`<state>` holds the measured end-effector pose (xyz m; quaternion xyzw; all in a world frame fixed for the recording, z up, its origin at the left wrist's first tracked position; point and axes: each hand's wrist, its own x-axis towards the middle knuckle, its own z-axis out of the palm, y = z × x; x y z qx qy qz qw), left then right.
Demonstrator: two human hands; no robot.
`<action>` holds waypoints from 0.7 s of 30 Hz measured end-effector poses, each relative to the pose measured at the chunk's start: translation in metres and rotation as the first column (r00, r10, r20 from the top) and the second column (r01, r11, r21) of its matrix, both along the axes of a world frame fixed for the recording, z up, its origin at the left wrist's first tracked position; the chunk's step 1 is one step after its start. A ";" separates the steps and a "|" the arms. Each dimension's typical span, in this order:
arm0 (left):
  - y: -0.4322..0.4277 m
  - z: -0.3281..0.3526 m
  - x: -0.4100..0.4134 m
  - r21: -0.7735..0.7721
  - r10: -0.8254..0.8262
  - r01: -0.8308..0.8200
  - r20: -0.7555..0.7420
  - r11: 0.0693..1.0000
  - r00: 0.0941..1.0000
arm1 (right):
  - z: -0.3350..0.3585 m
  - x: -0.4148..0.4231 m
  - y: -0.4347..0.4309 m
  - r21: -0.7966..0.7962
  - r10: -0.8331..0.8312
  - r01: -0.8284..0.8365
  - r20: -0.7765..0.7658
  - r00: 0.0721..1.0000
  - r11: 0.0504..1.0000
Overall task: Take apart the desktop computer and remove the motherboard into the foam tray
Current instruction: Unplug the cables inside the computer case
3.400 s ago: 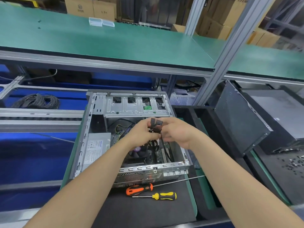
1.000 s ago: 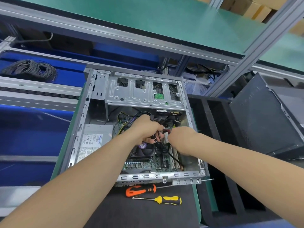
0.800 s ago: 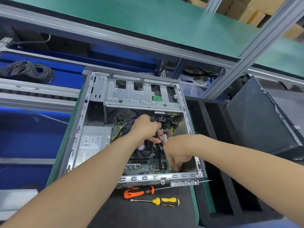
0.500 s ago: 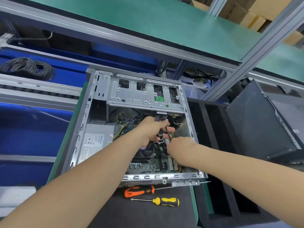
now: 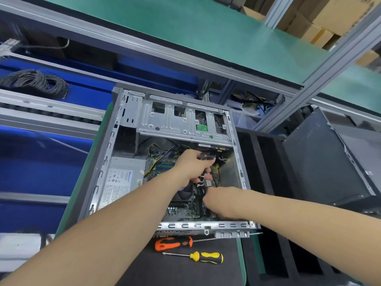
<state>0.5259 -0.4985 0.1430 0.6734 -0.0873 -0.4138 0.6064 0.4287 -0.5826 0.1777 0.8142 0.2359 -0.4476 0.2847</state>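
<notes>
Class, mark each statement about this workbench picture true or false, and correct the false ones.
1. The left hand grips black cables inside the case. True.
2. The right hand holds the orange screwdriver. False: that screwdriver lies on the mat in front of the case, and the hand reaches into the case.
3. The motherboard lies in the foam tray. False: it sits in the case.
4. A yellow screwdriver lies beside the orange one. True.
</notes>
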 end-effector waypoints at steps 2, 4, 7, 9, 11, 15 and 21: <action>0.002 -0.002 0.001 0.046 0.010 -0.012 0.045 0.999 0.999 | -0.004 -0.005 0.000 0.023 -0.072 0.071 0.041 0.997 0.997; 0.003 -0.003 0.001 0.083 0.014 -0.023 0.100 0.996 0.995 | -0.007 -0.007 -0.004 0.045 -0.075 0.071 0.092 0.993 0.996; 0.003 -0.003 0.001 0.119 -0.004 -0.018 0.182 0.993 0.983 | -0.010 -0.008 -0.010 0.042 0.037 -0.044 0.148 0.988 0.998; 0.004 -0.003 0.002 0.141 -0.026 -0.005 0.215 0.990 0.976 | -0.009 -0.009 -0.014 -0.001 0.097 -0.099 0.196 0.976 0.995; 0.005 -0.002 0.002 0.147 -0.038 0.006 0.219 0.989 0.975 | -0.010 -0.008 -0.016 -0.026 0.103 -0.100 0.206 0.973 0.995; 0.005 -0.004 0.003 0.157 -0.051 0.020 0.194 0.987 0.980 | -0.017 -0.008 -0.014 -0.067 0.129 -0.119 0.178 0.976 0.991; 0.005 -0.001 0.002 0.305 -0.226 0.144 0.251 0.941 0.941 | -0.022 -0.010 -0.014 -0.061 0.177 -0.169 0.157 0.972 0.984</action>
